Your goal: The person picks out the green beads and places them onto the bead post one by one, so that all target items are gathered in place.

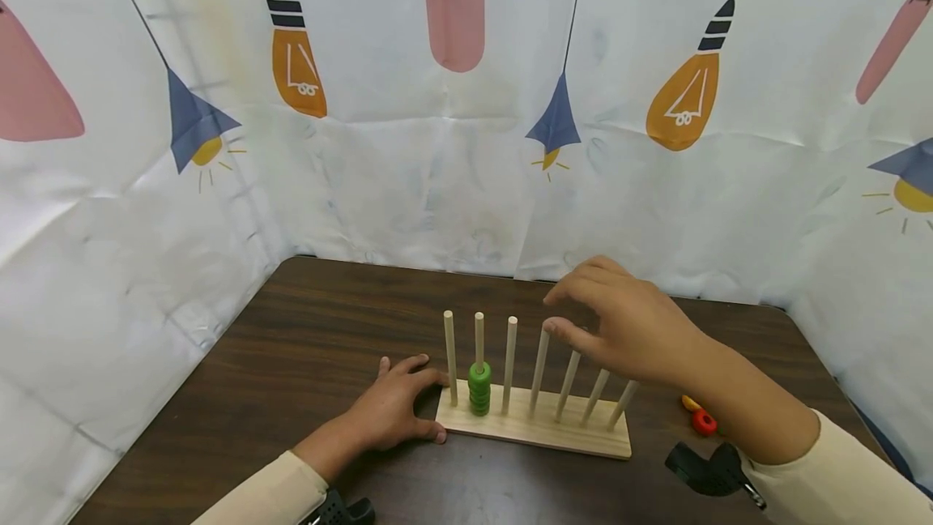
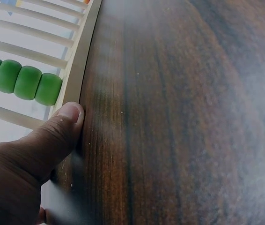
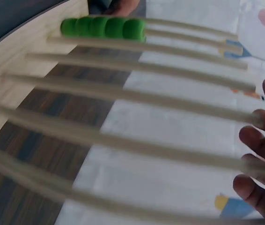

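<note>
A pale wooden peg stand (image 1: 535,428) with several upright dowels sits on the table. On its second dowel from the left is a stack of green beads (image 1: 479,389); the other dowels are bare. My left hand (image 1: 394,410) holds the stand's left end, its thumb (image 2: 60,123) against the front edge and a finger at the back corner. Over the middle and right dowels hovers my right hand (image 1: 627,318), its fingers spread and loosely bent, nothing held. In the right wrist view the fingertips (image 3: 252,137) are close to the dowel tops; touch cannot be told.
Right of the stand, partly behind my right forearm, lie a red bead (image 1: 704,422) and a yellow bead (image 1: 689,403) on the dark wood-grain table (image 1: 328,322). A white printed sheet (image 1: 408,177) hangs behind the table and along its sides.
</note>
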Demonstrator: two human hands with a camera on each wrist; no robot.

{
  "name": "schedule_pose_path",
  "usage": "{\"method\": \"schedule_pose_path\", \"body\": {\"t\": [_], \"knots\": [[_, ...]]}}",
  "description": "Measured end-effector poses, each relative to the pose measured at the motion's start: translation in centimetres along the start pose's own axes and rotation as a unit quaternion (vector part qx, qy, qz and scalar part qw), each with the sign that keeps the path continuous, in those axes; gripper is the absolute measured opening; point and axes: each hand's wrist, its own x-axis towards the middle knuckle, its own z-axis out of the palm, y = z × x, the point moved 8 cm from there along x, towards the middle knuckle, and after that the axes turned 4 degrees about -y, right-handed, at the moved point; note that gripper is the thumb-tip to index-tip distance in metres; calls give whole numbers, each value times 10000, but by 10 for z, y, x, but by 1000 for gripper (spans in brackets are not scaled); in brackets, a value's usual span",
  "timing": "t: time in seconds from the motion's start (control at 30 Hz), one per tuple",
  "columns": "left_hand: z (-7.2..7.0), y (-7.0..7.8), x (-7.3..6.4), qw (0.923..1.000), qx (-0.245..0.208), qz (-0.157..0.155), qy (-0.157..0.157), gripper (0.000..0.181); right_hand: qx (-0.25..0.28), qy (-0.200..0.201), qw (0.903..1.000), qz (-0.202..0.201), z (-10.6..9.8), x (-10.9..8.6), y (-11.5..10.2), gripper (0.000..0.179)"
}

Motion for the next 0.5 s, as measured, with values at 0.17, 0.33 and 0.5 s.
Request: {"method": "schedule_pose_path", "body": {"t": [0.17, 0.33, 0.5], "knots": [[-1, 1, 0, 10000, 16, -17, 3, 67, -47, 42, 9993, 377, -9, -19, 20, 22], [0, 1, 0, 10000, 60, -36, 11, 67, -93, 8, 9983, 583, -16, -39, 34, 20], [0, 1, 0, 10000, 74, 1, 34, 66, -158, 106, 9969, 766, -23, -60, 49, 13]]}}
